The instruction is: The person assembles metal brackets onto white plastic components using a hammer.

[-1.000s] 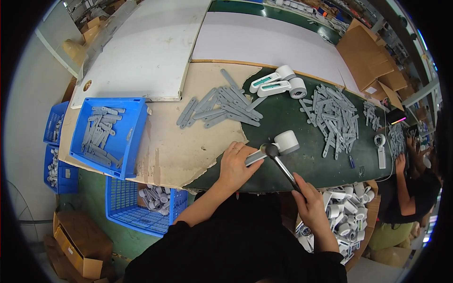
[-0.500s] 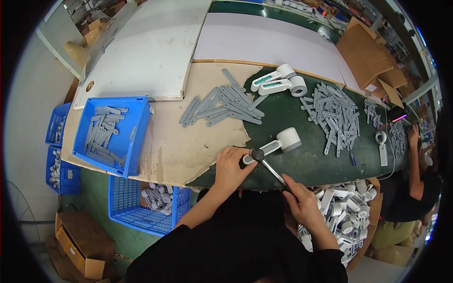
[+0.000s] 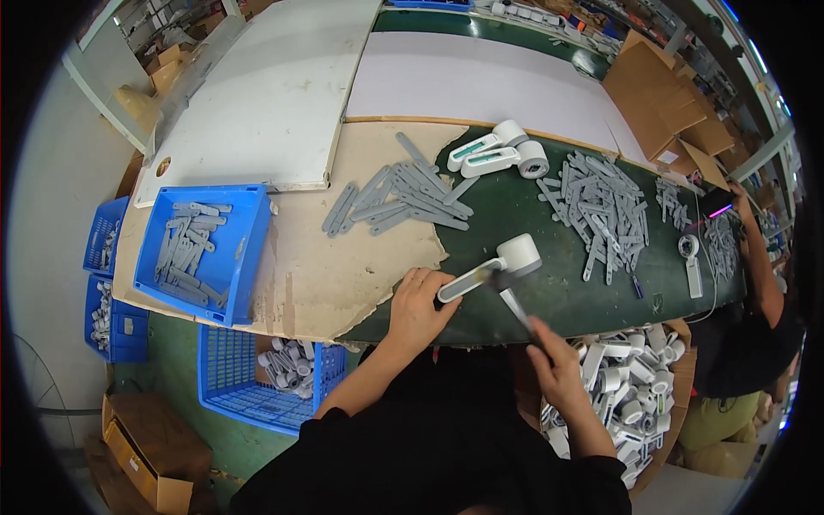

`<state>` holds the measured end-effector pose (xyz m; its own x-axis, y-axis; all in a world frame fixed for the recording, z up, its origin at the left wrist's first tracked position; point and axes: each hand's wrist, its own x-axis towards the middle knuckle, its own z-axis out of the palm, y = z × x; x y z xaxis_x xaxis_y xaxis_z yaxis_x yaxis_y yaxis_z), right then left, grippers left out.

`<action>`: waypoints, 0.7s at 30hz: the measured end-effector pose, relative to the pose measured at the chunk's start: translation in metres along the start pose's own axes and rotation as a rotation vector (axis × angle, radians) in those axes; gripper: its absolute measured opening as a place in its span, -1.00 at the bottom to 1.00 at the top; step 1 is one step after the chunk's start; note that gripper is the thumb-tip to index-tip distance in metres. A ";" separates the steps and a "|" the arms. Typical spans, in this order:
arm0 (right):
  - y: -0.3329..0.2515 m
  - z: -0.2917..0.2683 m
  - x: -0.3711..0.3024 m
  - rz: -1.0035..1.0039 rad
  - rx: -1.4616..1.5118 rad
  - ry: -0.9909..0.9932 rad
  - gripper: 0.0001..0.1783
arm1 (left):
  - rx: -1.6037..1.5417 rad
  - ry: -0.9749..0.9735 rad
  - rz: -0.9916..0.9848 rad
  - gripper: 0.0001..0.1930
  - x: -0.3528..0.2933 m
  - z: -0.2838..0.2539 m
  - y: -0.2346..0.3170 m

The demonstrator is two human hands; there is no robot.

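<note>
While the left hand (image 3: 418,302) presses down on the grey handle of a white plastic device with a round drum-shaped head (image 3: 493,267), fingers curled over its lower end, that device lies at the middle of the frame on the dark green table top (image 3: 549,300). Just below and right of it, the right hand (image 3: 554,365) is closed around the handle of a small hammer (image 3: 512,302), whose dark head sits against the device's handle. Above them, a loose pile of flat grey plastic strips (image 3: 403,197) lies across the tan board, and two more white devices (image 3: 498,153) rest at upper centre. At left, a blue plastic bin (image 3: 245,257) holds further strips. At lower right, a cardboard box of white devices (image 3: 627,395) stands beside another person's arm (image 3: 760,266).
</note>
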<state>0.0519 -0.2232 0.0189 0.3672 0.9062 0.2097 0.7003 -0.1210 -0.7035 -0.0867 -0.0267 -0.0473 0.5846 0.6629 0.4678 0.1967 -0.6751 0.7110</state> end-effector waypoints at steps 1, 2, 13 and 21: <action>0.003 0.004 0.004 0.018 0.063 0.102 -0.53 | -0.001 -0.002 0.002 -0.74 0.000 0.001 0.001; 0.009 0.004 0.004 0.081 0.019 0.053 -0.54 | 0.006 0.025 0.036 -0.74 -0.001 0.003 0.003; 0.039 0.003 0.003 0.350 0.657 0.333 -0.48 | 0.145 0.104 0.227 -0.67 -0.015 -0.015 0.008; 0.065 0.010 0.007 0.379 0.721 0.404 -0.50 | 0.151 0.201 -0.295 -0.75 -0.167 -0.124 -0.025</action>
<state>0.0942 -0.2208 -0.0321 0.7764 0.6302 0.0044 -0.0137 0.0240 -0.9996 -0.2868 -0.0803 -0.0782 0.3225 0.8760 0.3586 0.4556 -0.4757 0.7524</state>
